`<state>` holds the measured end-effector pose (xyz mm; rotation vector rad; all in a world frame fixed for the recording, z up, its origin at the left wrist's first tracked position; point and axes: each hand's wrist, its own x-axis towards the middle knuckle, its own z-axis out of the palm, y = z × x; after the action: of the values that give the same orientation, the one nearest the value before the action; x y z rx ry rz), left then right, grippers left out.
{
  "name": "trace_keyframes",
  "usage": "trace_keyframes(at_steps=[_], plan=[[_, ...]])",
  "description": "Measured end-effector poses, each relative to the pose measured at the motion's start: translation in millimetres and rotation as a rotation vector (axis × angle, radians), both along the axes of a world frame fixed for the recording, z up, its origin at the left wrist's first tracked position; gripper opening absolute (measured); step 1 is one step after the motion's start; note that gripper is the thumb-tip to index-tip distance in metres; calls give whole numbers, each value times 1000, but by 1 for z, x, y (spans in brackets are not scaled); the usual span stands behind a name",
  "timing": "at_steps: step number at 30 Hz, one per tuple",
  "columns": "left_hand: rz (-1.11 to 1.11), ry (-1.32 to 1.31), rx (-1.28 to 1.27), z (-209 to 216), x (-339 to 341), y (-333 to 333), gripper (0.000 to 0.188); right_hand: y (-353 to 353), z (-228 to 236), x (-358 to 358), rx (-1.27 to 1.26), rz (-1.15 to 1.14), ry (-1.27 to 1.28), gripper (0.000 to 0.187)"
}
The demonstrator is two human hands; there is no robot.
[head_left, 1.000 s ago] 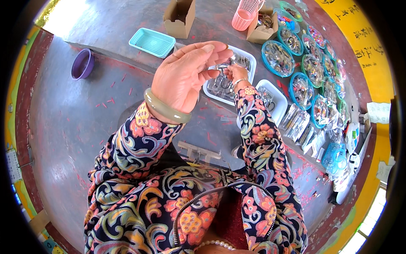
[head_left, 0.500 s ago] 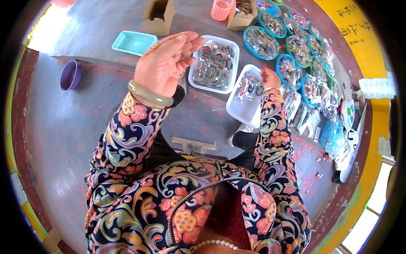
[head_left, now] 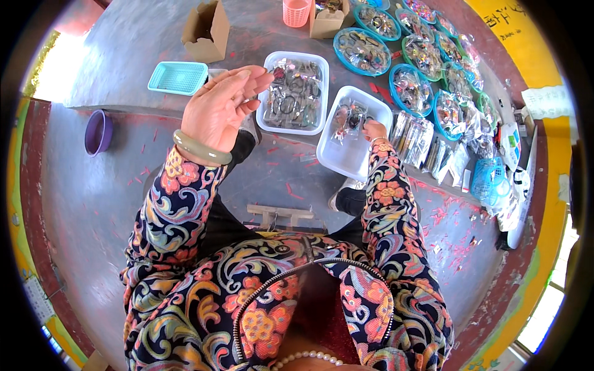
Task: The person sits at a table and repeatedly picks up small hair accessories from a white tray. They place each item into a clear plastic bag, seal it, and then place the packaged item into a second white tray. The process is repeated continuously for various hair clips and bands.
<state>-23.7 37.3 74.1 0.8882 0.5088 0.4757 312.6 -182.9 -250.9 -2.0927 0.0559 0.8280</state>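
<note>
My left hand (head_left: 218, 111) is raised with the palm turned up and fingers stretched out, holding nothing. A pale green bangle (head_left: 202, 148) circles that wrist. Beside its fingertips stands a white tub (head_left: 323, 93) filled with small clear packets (head_left: 294, 99) of dark ring-shaped pieces. My right hand (head_left: 375, 130) reaches over the right side of a second white tub (head_left: 337, 162). Its fingers are bent together at the edge of a clear plastic packet (head_left: 355, 119) with something dark inside. More packets lie around it in that tub; the fingertips are partly hidden.
Round baskets of packets (head_left: 362, 52) crowd the right, with flat plastic packs (head_left: 413, 137) nearer. A turquoise basket (head_left: 178, 78), cardboard box (head_left: 207, 32) and pink basket (head_left: 296, 12) stand farther back. A purple basin (head_left: 99, 133) sits left, a small wooden stool (head_left: 279, 215) near my legs.
My right hand has gone from above the tub's right rim down to the packets, and its fingers have closed. My left hand stays open. The view has shifted slightly.
</note>
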Motion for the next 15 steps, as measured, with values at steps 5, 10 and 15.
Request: trace_keyframes(at_steps=[5, 10, 15], plan=[[-33, 22, -13, 0, 7, -4, 22, 0, -14, 9, 110, -82, -137, 48], [-63, 44, -21, -1, 11, -7, 25, -5, -32, 21, 245, -183, 44, 62], [-80, 55, -29, -1, 9, -9, 25, 10, -29, 17, 294, -271, 142, 35]])
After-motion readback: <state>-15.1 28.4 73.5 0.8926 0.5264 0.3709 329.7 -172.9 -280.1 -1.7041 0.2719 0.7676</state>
